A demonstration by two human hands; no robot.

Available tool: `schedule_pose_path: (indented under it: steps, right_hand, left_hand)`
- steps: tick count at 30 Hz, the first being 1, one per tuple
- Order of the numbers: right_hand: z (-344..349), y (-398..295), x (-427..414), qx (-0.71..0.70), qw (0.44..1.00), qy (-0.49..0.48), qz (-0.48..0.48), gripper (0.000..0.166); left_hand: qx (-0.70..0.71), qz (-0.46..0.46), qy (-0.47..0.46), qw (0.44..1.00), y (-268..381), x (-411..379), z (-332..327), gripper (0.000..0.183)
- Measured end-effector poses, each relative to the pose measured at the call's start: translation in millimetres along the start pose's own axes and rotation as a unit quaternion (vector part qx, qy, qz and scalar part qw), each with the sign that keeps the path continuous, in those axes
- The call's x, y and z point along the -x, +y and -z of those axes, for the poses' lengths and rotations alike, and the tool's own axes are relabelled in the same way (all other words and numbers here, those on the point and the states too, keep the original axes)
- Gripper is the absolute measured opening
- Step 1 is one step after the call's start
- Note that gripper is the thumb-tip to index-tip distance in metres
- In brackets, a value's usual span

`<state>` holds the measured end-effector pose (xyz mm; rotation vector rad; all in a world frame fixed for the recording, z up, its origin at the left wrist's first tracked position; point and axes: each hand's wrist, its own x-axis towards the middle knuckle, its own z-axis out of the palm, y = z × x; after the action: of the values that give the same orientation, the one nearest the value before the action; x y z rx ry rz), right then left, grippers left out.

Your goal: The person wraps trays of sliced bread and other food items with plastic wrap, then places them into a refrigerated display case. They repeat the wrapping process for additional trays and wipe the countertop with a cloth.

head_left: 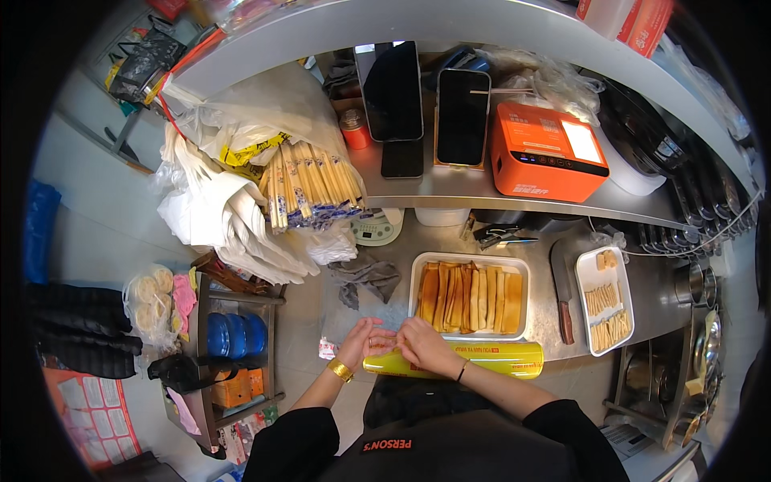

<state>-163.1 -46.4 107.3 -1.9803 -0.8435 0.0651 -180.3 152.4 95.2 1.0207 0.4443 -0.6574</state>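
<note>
A yellow roll of cling film (500, 359) lies along the counter's front edge, close to my body. My left hand (368, 340) is over its left end, palm turned partly up and fingers loosely bent. Against those fingertips, my right hand (423, 348) has its fingers drawn together, with its wrist above the roll. Whether thin film is between the fingers cannot be made out. Just beyond the roll, a white tray (417, 265) holds several folded brown sheets, possibly tofu skin (467, 298), side by side.
A knife (562, 289) with a wooden handle lies right of the tray, beside another white tray (630, 319) of cut strips. A grey cloth (366, 277) lies back left. Overhanging shelf (446, 194) carries phones (462, 117), an orange device (545, 153) and bagged chopsticks (310, 184).
</note>
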Motion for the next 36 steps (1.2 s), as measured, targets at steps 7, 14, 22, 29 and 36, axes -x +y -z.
schedule_pose_path:
  steps: [7,14,22,29,36]
  right_hand:
    - [7.1,-6.7,2.9,-0.092,0.994,0.019,-0.062,0.012]
    - [10.6,-3.5,4.9,-0.128,0.986,0.042,-0.099,0.012]
    - [18.2,8.1,8.0,-0.229,0.956,0.077,-0.169,0.011]
    - [21.0,17.0,8.7,-0.257,0.954,0.066,-0.142,0.011]
    - [36.1,58.2,44.2,-0.34,0.903,0.013,-0.262,0.012]
  left_hand:
    - [-0.25,-0.105,-0.084,0.959,1.3,1.9,-13.3,0.039]
    - [-0.376,-0.105,-0.048,0.919,-18.0,4.0,-7.7,0.022]
    - [-0.411,-0.278,0.032,0.868,-5.4,2.0,-36.2,0.024]
    - [-0.487,-0.334,-0.004,0.807,23.0,-7.8,-63.1,0.014]
    - [-0.474,-0.315,0.045,0.821,23.6,-9.9,-61.2,0.01]
